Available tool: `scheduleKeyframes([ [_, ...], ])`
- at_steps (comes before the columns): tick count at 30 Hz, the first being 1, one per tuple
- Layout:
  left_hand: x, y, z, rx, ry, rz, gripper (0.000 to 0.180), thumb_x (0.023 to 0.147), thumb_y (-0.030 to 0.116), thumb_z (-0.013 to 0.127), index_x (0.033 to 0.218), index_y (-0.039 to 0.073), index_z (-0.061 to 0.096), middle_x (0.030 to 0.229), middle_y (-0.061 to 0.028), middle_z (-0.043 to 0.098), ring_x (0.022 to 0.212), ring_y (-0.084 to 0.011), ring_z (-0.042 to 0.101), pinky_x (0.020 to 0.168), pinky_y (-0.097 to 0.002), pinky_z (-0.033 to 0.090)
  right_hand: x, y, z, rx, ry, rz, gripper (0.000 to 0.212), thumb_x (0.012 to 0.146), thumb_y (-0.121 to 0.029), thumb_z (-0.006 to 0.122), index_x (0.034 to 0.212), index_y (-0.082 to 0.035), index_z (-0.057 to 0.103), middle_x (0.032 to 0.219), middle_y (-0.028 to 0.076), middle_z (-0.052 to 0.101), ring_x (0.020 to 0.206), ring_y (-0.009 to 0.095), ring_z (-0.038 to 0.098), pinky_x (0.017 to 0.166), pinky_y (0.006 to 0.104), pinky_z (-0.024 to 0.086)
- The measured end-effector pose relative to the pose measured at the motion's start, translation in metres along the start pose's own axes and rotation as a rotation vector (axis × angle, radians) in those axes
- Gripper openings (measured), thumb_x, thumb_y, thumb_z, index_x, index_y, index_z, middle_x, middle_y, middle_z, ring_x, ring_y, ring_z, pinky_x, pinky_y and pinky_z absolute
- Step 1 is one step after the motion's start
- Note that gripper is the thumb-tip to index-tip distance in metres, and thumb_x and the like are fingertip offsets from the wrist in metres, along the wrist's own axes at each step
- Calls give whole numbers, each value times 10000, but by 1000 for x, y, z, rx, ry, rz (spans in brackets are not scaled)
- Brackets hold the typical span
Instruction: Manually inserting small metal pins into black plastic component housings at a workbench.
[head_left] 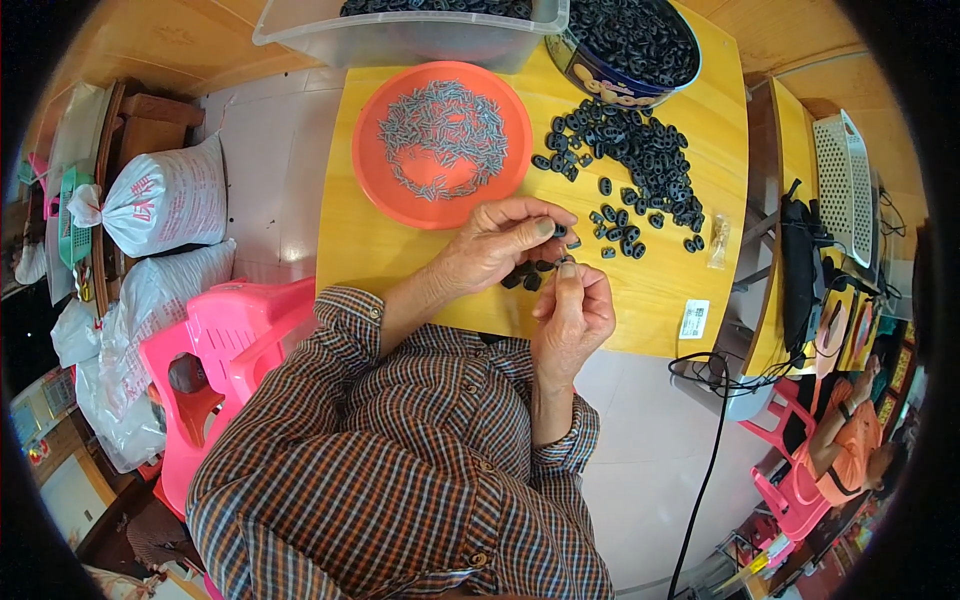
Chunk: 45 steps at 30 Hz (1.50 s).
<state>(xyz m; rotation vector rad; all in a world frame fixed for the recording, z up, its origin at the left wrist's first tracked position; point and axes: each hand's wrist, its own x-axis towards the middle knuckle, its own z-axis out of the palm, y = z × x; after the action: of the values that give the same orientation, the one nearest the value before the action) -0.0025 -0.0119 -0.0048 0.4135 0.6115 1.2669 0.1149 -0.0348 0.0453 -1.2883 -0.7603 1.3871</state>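
While the left hand (497, 246) pinches a small black piece (560, 231) between thumb and forefinger, the right hand (572, 320) is just nearer the body and to the right, its thumb and forefinger closed on a dark bit (563, 261) too small to make out, over the yellow table (640, 315). Nearest loose black oval pieces (608, 253) lie just right of the right fingertips, long axes at mixed angles; the held piece's axis unreadable. Ovals squat, dark, several showing two holes; grey pins (480, 150) in the orange basin (368, 160) lie ahead-left, nearer the left hand.
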Motion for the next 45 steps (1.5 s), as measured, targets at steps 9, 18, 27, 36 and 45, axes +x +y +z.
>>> scheduleKeyframes([
  [9,-2,4,1,414,-85,31,157,923,145,563,972,9,623,780,-2,603,665,-45,561,577,-178,444,3,-3,-2,2,-25,9,145,901,-96,536,784,-14,513,598,17,487,483,54,377,457,183,304],
  [18,0,-2,-11,68,-176,-88,102,894,86,573,943,7,616,871,-52,580,702,-112,586,590,-232,501,9,-7,-9,132,-182,107,113,879,-75,531,791,-3,531,645,29,520,484,54,384,463,174,319],
  [27,2,0,-7,-25,-154,-163,191,900,141,582,1003,-13,630,822,-55,627,689,-122,608,611,-248,510,12,1,-14,191,-187,117,107,895,-74,538,820,3,539,696,49,552,505,54,406,470,171,331],
  [36,1,1,-6,41,-112,-164,252,922,165,549,1058,-35,618,825,-62,630,687,-115,606,628,-256,511,11,0,-11,71,-111,85,117,892,-93,555,811,-9,541,666,28,524,496,48,383,459,171,310],
  [45,2,0,-9,116,-87,-193,249,915,147,557,1074,-36,615,868,-83,633,724,-131,614,655,-281,526,11,4,-11,48,-115,23,117,896,-92,549,813,-9,540,621,10,498,489,42,368,459,174,292],
])
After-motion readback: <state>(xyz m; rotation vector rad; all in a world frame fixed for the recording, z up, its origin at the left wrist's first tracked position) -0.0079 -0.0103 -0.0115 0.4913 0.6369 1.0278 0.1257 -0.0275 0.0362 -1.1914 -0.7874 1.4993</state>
